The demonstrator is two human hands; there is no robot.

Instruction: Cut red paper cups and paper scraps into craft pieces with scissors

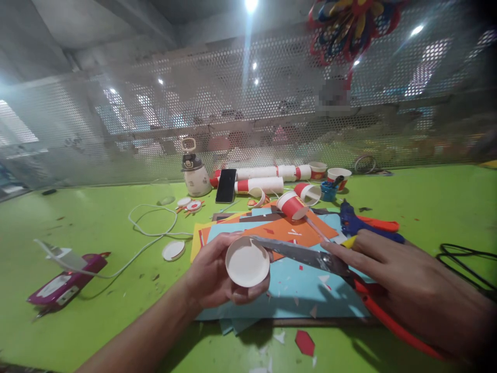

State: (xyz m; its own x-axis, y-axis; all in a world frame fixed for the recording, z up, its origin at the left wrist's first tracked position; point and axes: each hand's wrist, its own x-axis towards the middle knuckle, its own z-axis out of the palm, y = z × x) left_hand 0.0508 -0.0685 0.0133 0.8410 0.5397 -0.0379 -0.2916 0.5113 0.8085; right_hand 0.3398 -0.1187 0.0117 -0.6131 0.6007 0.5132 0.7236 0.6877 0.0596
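My left hand (209,274) is closed around a small round white paper cup base (247,263), its shallow rim turned up toward me. Scissors (303,252) with red handles are gripped in my right hand (407,285). Their blades reach left, and the tip is at the upper rim of the cup base; I cannot tell whether it cuts into the paper. Under both hands lie coloured paper sheets (287,295), blue and orange, sprinkled with small scraps. A red and white paper cup (292,205) lies tilted just beyond the blades.
Stacked paper cups (267,172), a phone (225,186) and a bottle (195,176) line the back by a perforated screen. A blue glue gun (355,224) lies right. At left, a white cable (147,238) runs from a purple power strip (70,282). A red hexagon (305,343) lies in front.
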